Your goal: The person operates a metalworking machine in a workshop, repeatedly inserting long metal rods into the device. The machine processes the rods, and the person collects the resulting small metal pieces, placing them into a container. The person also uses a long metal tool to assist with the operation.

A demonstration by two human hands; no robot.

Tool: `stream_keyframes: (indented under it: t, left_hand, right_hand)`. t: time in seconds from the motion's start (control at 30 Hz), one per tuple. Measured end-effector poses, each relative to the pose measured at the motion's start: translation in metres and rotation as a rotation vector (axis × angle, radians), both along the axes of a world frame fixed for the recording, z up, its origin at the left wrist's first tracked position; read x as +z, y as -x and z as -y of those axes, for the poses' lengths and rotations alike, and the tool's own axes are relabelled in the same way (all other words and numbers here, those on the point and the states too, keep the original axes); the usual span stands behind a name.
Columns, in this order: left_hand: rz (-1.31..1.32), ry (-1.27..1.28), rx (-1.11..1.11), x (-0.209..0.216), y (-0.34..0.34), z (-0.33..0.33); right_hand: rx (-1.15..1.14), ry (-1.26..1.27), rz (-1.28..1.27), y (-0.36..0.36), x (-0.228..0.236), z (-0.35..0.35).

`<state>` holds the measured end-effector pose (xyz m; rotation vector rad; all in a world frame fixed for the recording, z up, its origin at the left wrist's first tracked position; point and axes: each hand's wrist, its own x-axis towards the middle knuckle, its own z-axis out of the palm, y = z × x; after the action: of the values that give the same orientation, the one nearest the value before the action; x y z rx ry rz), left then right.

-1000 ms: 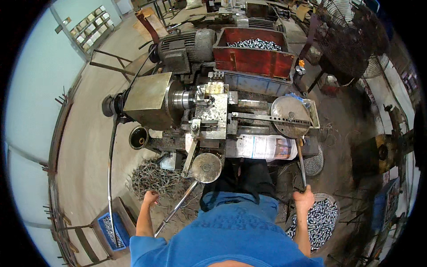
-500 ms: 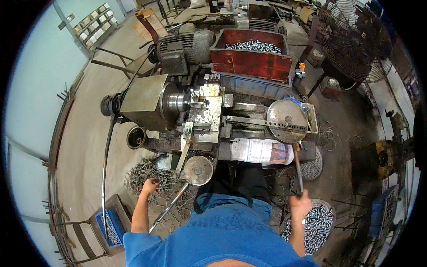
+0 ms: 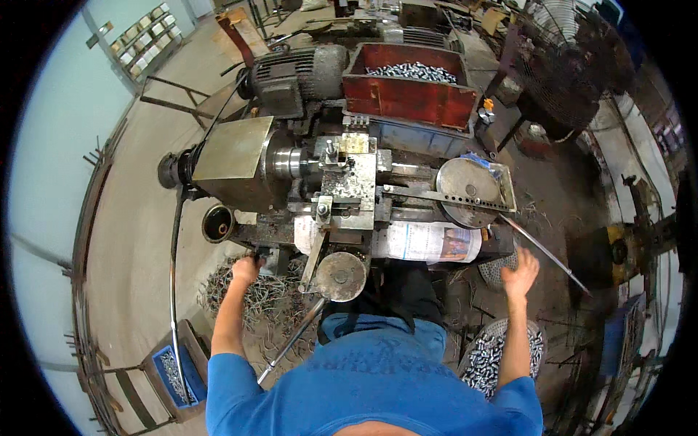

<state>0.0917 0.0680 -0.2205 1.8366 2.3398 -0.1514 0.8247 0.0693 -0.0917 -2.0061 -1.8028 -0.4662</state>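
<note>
Head view: left hand gripping knob on lathe; right hand open, fingers spread near long lever. Advice: grasp lever firmly, feed steadily.

We face the lathe: motor and parts bin behind it, scrap pile on the floor lower left, basket of parts lower right.

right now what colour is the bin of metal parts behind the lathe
Red, a bit rusty; the bin shows best in the head view.
</note>
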Motion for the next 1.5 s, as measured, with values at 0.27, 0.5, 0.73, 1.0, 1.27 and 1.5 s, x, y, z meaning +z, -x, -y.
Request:
stream_keyframes:
  t: [0.27,0.5,0.73,1.0,1.27,1.5]
  left_hand:
    - [0.029,-0.256,0.367,-0.080,-0.047,0.007]
    - [-0.052,0.187,0.023,-0.014,-0.008,0.001]
    - [0.263,-0.185,0.179,0.117,0.030,0.023]
    - [0.341,-0.275,0.704,0.200,0.109,0.110]
    - [0.090,-0.451,0.532,0.182,0.013,0.117]
    - [0.509,-0.371,0.512,0.181,0.037,0.104]
  right_hand:
    - [0.052,0.183,-0.380,0.032,-0.022,0.040]
    - [0.463,0.034,-0.407,0.107,0.090,-0.053]
    - [1.145,-0.102,-0.248,0.308,0.156,-0.149]
    - [1.074,0.260,0.341,0.428,0.131,-0.192]
    - [1.074,0.257,0.320,0.428,0.115,-0.201]
    - [1.042,0.126,0.328,0.396,0.158,-0.186]
